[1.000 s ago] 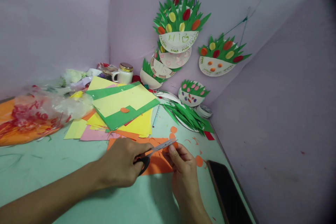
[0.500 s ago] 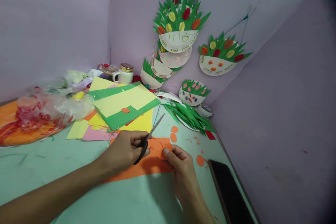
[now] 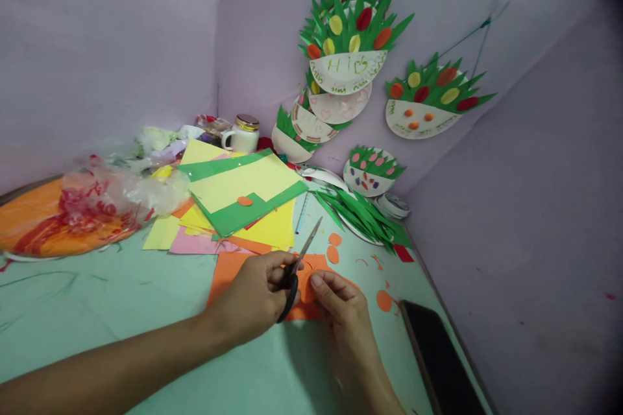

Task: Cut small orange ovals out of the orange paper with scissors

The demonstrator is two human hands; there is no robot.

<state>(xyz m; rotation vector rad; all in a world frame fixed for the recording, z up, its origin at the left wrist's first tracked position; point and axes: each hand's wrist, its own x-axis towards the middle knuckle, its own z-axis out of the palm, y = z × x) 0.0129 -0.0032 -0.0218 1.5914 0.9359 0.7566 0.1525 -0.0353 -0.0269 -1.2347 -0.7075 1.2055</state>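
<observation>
My left hand [image 3: 257, 288] is closed on scissors [image 3: 291, 298] with black handles. Their blades point up and away, and look closed together. My right hand [image 3: 343, 308] pinches a small piece of orange paper [image 3: 306, 290] between thumb and fingers, close to the scissor handles. Beneath both hands an orange paper sheet [image 3: 226, 272] lies on the table, partly hidden by them. Just beyond the hands are small orange paper ovals [image 3: 333, 254]. Another orange paper round [image 3: 384, 301] and thin offcuts lie to the right of my right hand.
A dark phone [image 3: 440, 356] lies at the right table edge. Behind the hands are stacked coloured sheets [image 3: 272, 178], green paper strips [image 3: 360, 214] and a lidded white mug [image 3: 244, 136]. An orange plastic bag [image 3: 29, 220] sits left. Paper-plate baskets [image 3: 348, 71] hang on the wall.
The whole view has shifted, so things appear farther right. My left hand with the scissors has come slightly nearer my right hand. Both hands keep their holds.
</observation>
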